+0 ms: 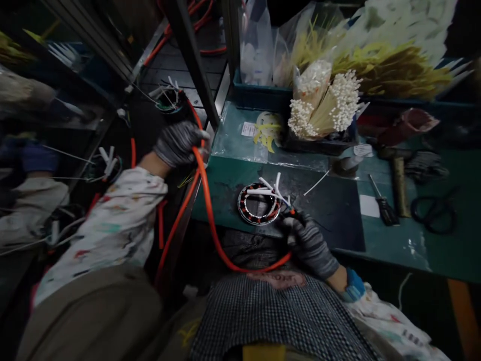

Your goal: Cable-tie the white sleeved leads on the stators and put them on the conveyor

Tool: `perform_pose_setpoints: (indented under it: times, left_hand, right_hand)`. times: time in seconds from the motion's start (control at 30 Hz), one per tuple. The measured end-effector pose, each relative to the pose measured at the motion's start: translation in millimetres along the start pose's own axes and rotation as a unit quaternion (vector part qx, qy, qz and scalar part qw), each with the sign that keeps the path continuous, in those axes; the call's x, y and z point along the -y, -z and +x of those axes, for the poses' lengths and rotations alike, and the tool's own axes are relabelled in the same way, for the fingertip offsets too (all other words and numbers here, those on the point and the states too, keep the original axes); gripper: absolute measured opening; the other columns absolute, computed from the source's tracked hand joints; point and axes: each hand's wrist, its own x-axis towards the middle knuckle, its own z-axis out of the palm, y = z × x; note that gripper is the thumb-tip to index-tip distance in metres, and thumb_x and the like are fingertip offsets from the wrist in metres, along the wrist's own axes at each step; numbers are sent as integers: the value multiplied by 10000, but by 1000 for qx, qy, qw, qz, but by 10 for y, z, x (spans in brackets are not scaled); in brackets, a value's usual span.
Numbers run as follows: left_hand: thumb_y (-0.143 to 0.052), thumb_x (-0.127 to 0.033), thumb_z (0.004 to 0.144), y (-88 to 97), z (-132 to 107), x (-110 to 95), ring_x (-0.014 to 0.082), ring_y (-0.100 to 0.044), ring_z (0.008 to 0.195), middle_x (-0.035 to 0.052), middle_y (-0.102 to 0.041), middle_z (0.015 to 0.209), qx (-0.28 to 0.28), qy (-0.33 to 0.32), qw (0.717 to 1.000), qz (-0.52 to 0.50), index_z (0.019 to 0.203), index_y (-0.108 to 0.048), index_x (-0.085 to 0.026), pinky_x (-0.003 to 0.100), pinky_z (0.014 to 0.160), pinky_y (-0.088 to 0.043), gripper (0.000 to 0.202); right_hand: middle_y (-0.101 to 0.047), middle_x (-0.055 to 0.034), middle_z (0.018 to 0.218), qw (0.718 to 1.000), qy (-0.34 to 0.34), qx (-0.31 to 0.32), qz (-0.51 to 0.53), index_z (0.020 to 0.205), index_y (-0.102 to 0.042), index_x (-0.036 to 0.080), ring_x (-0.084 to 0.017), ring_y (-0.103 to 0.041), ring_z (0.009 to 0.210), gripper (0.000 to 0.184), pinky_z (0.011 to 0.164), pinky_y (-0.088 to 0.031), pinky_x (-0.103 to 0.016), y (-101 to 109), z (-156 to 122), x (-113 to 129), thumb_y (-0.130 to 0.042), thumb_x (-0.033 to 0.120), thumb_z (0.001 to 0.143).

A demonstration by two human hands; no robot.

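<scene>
Black-and-white checked cloth [274, 321] covers the lap, and a smooth, rubbery orange cable [205, 215] sags past it in a long loop. The right hand [310, 245], in a grey knit glove, is closed, pinching a small dark tip [293, 215] whose exact form is hard to make out. Beside it, a wound stator ring [259, 204], banded red and black and bristling with stiff white sleeves, lies on a black mat [330, 210] over a green bench [221, 185]. The left hand [178, 144], gloved alike, wraps around the cable higher up. Beyond, white-tipped wire bundles [323, 105] stand before a blue bin [259, 95]. A screwdriver [384, 209] and scissors [434, 213] lie dim at right. At far left, a blue-gloved hand [37, 158] sits in shadow; its owner is cut off.
</scene>
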Motion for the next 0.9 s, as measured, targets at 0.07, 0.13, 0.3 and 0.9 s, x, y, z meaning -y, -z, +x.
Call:
perform_pose_setpoints:
  times: [0.07,0.13,0.3,0.9]
  left_hand:
    - [-648,-331,921,-197,40,12,249,-743,1146,45,-781,1100,75,-54,996,-20,1053,-751,-125,467,1099,-589,265]
    - [-667,-278,825,-349,-63,42,309,-704,1259,114,-767,1277,117,-87,988,-49,1055,-773,-161,536,1197,-531,278]
    - [-560,-364,907,-304,-494,-54,345,-530,1530,122,-672,1536,72,-138,978,-138,1317,-731,-254,597,1328,-366,457]
    - [-518,-287,1046,-455,-619,-1104,268,-692,1108,-23,-827,1092,204,-292,931,-81,996,-803,-374,529,1135,-502,302]
  right_hand:
    - [-794,-76,957,998,-30,45,30,1151,-785,224,-234,-735,775,295,693,-602,-362,164,183,-77,-582,407,1040]
    - [-812,-51,939,994,-41,94,38,1163,-788,244,-239,-752,790,288,729,-611,-373,305,377,-158,-657,467,1038]
    - [-800,-117,1232,999,35,-15,5,1248,-778,254,-319,-753,1115,306,961,-616,-493,403,629,-211,-742,445,1012]
    - [-813,2,1232,906,378,183,-50,1152,-813,336,-203,-696,1071,295,968,-576,-409,276,1074,-297,-595,152,1079]
